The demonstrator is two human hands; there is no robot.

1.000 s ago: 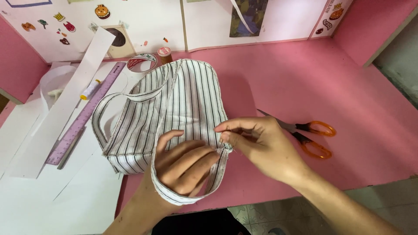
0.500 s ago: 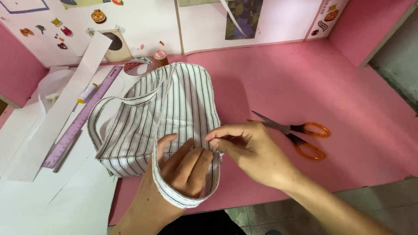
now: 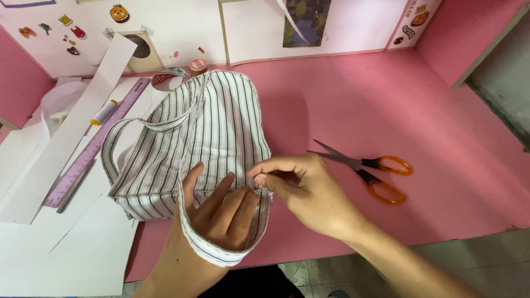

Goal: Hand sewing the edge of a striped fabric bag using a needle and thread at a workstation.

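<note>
On the pink table point(image 3: 386, 99), a striped cloth bag point(image 3: 215, 132) is lying flat with its mouth turned toward the person. Their left hand point(image 3: 221, 212) is resting palm up inside that mouth, fingers spread and loose, with a strap point(image 3: 207, 248) of the same cloth looping around the wrist; it is gripping nothing. Their right hand point(image 3: 301, 190) is pinching the bag's near edge between thumb and forefinger, closed tight on the fabric, though whether something thin like a pin is also being held there is too small to tell. Orange-handled scissors point(image 3: 367, 168) are lying near the right hand, blades closed. A purple ruler point(image 3: 91, 149), white paper strips point(image 3: 72, 127) and a roll of tape point(image 3: 168, 77) are sitting to the left of the bag.
</note>
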